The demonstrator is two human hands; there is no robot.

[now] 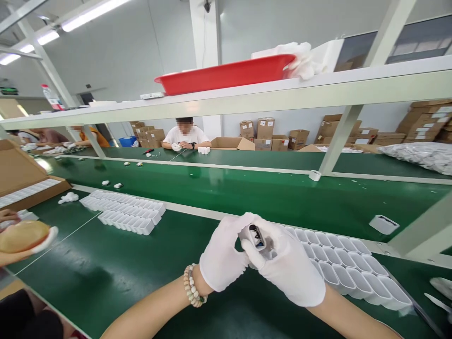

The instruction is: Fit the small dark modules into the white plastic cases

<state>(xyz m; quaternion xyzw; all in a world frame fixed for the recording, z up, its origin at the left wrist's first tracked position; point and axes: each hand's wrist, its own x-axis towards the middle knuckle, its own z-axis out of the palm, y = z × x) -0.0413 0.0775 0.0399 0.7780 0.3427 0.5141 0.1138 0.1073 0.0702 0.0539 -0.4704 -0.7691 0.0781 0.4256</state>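
Observation:
Both my hands wear white gloves and meet above the green table in front of me. My left hand (223, 256) is closed around one side of a small white plastic housing (257, 237) with dark parts inside its open end. From the other side, my right hand (289, 268) grips the same housing, its thumb across the front. Fingers cover most of the piece, so its full shape is hidden. Just right of my right hand stand rows of open white plastic cups (353, 263), several deep.
Another block of white cups (130, 212) stands left. A co-worker's gloved hand (49, 238) is at the far left, beside a cardboard box (31, 193). One white housing (384, 224) lies on the green belt (219, 186). Overhead, a shelf (226, 106) carries a red tray (226, 77).

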